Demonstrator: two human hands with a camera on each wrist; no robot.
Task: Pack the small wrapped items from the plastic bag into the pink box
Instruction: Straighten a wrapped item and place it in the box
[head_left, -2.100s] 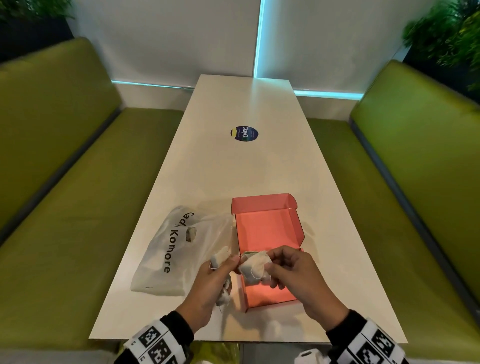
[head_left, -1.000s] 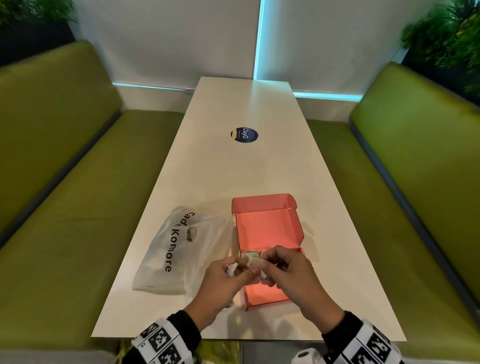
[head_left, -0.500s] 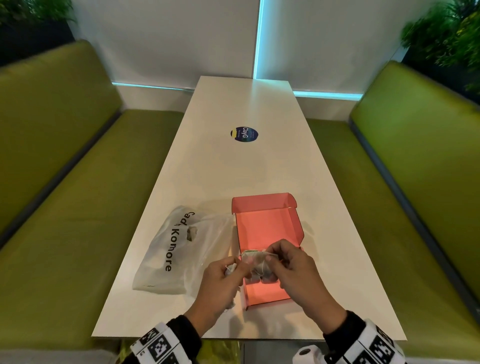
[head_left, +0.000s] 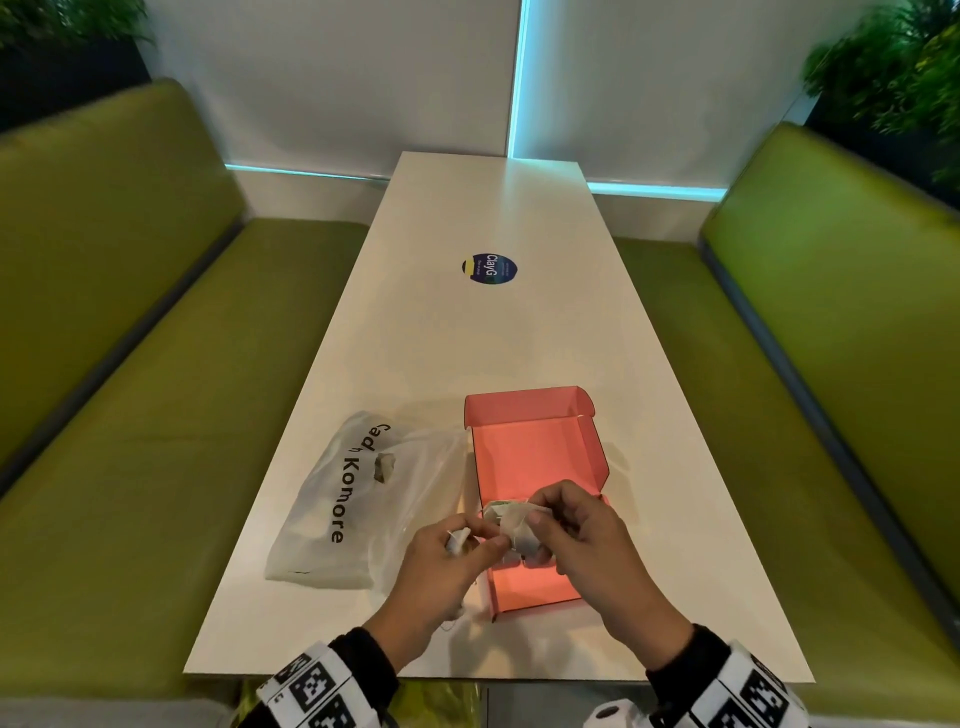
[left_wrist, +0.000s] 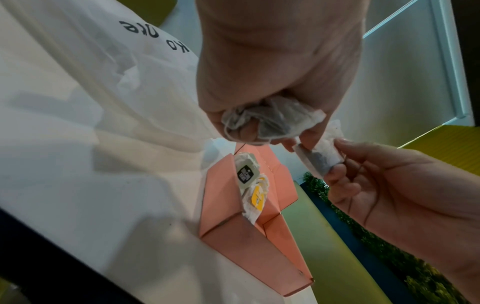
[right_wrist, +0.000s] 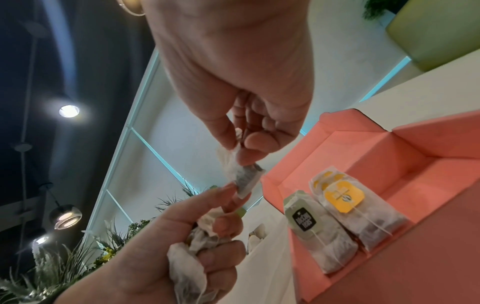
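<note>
- Head view: a single tea bag (head_left: 511, 525) is pinched between the left hand (head_left: 441, 566) and the right hand (head_left: 582, 540), just above the near end of the open pink box (head_left: 535, 452). The plastic bag (head_left: 358, 499) is seen lying flat on the white table (head_left: 498, 338), just left of the box.
- Left wrist view: a crumpled bunch of tea bags (left_wrist: 272, 121) is clenched in the left hand (left_wrist: 275, 67), while the single bag (left_wrist: 322, 152) is gripped at its end by the right hand's fingertips (left_wrist: 337, 172).
- Right wrist view: two rows of tagged tea bags (right_wrist: 345, 220) are seen already laid inside the box (right_wrist: 415, 156), one with a yellow tag (right_wrist: 342, 195), one with a black label (right_wrist: 303, 219).
</note>
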